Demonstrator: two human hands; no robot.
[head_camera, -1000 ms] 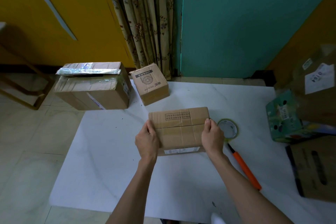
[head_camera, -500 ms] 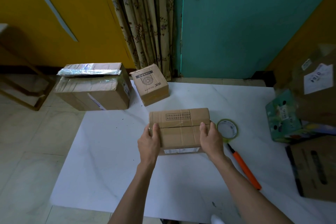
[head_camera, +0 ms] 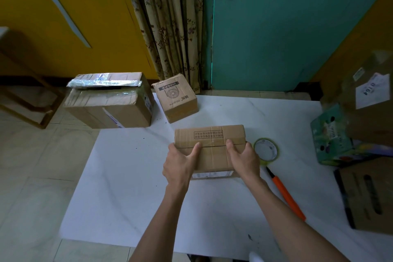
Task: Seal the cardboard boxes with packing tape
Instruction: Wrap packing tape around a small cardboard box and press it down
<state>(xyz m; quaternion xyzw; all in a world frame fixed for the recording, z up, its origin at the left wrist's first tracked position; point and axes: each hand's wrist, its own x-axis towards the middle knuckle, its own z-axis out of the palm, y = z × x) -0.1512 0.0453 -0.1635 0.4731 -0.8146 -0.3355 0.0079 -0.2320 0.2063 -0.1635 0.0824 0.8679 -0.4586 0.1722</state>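
Observation:
A flat brown cardboard box (head_camera: 212, 136) lies in the middle of the white table (head_camera: 131, 187), its two top flaps meeting at a seam. My left hand (head_camera: 180, 164) grips the box's left end with the thumb laid on the seam. My right hand (head_camera: 244, 159) grips the right end, its thumb also on the top. A roll of packing tape (head_camera: 266, 150) lies flat on the table just right of the box, touching nothing I hold.
An orange-handled tool (head_camera: 287, 195) lies right of my right arm. A small printed box (head_camera: 176, 100) and a large taped box (head_camera: 108, 102) stand at the table's far left. A green carton (head_camera: 329, 136) and brown boxes (head_camera: 370, 193) crowd the right edge.
Both hands have slid inward from the box's ends, so their thumbs now lie on the top flaps near the seam. The box has stayed in place.

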